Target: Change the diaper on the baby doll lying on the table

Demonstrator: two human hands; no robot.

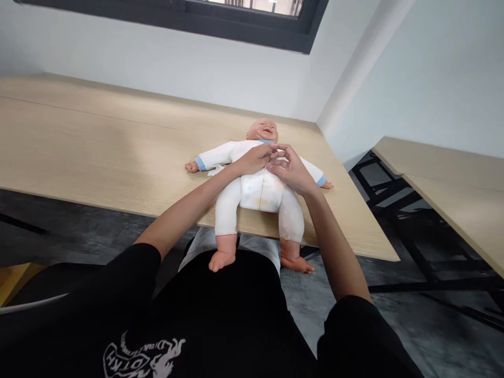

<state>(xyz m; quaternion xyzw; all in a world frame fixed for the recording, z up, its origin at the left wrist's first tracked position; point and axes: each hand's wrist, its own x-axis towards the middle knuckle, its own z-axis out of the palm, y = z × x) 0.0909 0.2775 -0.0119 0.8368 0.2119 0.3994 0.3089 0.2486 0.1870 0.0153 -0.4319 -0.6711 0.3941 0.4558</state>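
Note:
A baby doll [227,210] lies on its back with its legs hanging over the table's near edge. It wears a white long-sleeved top [220,155] with blue cuffs and collar, and a white diaper [262,193]. My left hand [256,159] rests over the doll's belly, fingers curled in toward the middle. Facing it, my right hand [289,167] has bent fingers, with thumb and fingertips drawn together above the diaper's waist. The fingertips of both hands meet or nearly meet. Whatever small piece lies between them is hidden.
The doll lies on a light wooden table [98,142] against a white wall, below a dark window frame [252,26]. A second wooden table [452,184] with black legs stands at the right. At lower left is a yellow wooden piece [16,281].

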